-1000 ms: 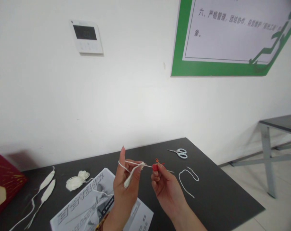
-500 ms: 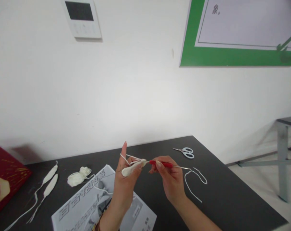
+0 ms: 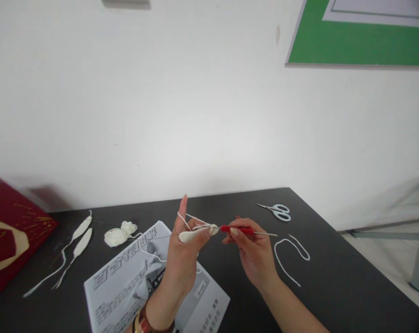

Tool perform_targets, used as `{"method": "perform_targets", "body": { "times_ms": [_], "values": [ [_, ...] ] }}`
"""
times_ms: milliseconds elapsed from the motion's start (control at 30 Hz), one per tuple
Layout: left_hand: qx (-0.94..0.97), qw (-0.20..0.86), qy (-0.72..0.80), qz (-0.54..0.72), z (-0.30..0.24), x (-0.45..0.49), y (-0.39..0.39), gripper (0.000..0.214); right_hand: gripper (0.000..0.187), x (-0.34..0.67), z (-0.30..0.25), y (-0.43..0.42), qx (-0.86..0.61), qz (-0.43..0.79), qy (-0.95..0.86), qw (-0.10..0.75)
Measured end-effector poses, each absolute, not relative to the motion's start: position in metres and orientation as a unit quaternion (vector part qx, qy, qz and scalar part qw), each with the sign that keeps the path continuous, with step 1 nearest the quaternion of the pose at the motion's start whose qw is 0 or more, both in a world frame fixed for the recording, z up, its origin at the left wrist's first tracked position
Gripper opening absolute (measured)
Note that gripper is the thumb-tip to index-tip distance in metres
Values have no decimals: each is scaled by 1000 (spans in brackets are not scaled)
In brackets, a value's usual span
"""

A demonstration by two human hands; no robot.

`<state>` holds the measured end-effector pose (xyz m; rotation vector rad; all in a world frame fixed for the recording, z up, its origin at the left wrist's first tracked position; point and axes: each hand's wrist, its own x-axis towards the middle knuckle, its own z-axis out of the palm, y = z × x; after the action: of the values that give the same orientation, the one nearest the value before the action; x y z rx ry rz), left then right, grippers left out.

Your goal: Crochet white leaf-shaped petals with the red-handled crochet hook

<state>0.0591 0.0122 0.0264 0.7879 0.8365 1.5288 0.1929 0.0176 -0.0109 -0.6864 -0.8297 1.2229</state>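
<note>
Since a second ago, the red hook has turned sideways, and its thin end now meets the white yarn piece. A loop might slip off if the right hand pulls too hard, or if the strand goes slack. The white yarn piece sits in the left hand, pinched under the thumb, to the left of the right hand. The strand goes around a raised left finger. The right hand grips the red hook. Scissors lie farther right.

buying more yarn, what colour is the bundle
The bundle is creamy white, clearest in the head view.
</note>
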Motion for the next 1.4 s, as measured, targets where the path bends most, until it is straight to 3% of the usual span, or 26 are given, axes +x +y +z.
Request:
{"method": "perform_targets", "body": {
  "times_ms": [267, 767, 1100, 1400],
  "values": [
    [342, 561, 361, 662, 23, 58, 13, 98, 11, 190, -11, 16, -267, 596, -336, 678],
    [371, 575, 314, 658, 9, 61, 11, 80, 18, 186, -18, 16, -291, 546, -406, 673],
    [340, 597, 306, 659, 5, 65, 10, 64, 17, 184, -16, 20, -305, 615, -269, 675],
    [389, 610, 257, 641, 13, 53, 11, 71, 17, 190, -11, 22, -263, 650, -258, 664]
  ]
}}
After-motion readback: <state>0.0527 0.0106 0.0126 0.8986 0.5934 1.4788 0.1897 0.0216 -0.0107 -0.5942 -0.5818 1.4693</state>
